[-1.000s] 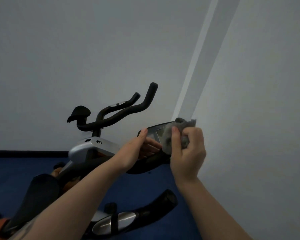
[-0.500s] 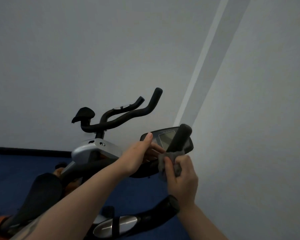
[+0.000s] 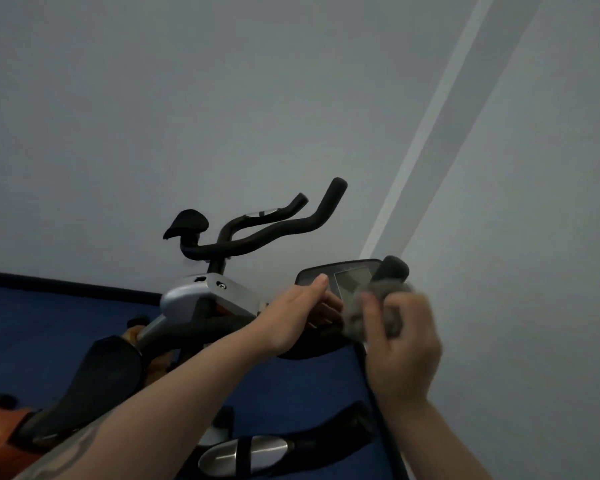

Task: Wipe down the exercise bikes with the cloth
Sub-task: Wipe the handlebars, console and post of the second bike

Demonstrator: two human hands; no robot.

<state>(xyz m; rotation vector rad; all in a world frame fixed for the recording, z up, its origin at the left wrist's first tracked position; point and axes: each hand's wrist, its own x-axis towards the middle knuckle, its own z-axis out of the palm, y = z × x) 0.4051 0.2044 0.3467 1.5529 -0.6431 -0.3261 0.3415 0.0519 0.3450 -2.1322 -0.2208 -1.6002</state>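
Grey cloth (image 3: pixel 368 308), right of centre: bunched around the near bike's black handlebar grip (image 3: pixel 390 270), clasped by the blurred right hand (image 3: pixel 400 348) with fingers curled. Left hand (image 3: pixel 297 322): fingers and thumb gripped the display console (image 3: pixel 340 277). Second bike (image 3: pixel 222 258): centre frame, against wall.

Fuzzy grey cloth (image 3: pixel 355 318), matt black foam handlebar (image 3: pixel 257 237), glossy console screen (image 3: pixel 350 280)

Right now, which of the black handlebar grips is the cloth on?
The nearest upright grip beside the console screen; the right hand wraps the grey cloth around it. The far bike's grips stand untouched.
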